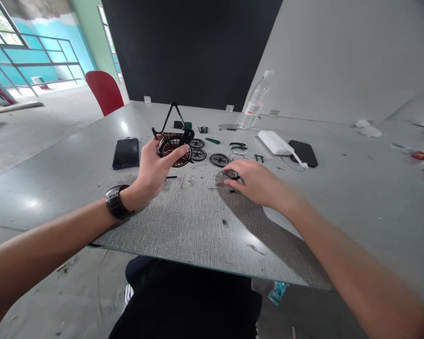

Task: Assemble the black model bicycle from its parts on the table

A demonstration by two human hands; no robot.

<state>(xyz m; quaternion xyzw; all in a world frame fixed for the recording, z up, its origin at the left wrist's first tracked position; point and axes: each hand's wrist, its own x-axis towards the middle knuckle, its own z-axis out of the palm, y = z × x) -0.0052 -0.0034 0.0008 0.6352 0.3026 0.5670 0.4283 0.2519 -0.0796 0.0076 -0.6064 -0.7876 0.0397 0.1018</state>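
Note:
My left hand (154, 165) is closed around a black model bicycle frame (173, 123) with a spoked wheel, raised a little above the table. Thumb and fingers of my right hand (252, 181) are apart, low over the tabletop. Between their tips lies a small dark round part (232, 174), partly hidden by the fingers. A loose black spoked wheel (220, 160) is just beyond those fingertips. Two more wheels, one a spoked wheel (198, 155), lie beside the held frame. Tiny metal pieces (190, 179) are scattered between my hands.
Green and black parts (238, 147) lie farther back. A phone (126, 153) is at the left. At the right are a white device (274, 142) with a cable and a dark phone-like slab (304, 153). A clear bottle (256, 103) stands at the back before upright panels.

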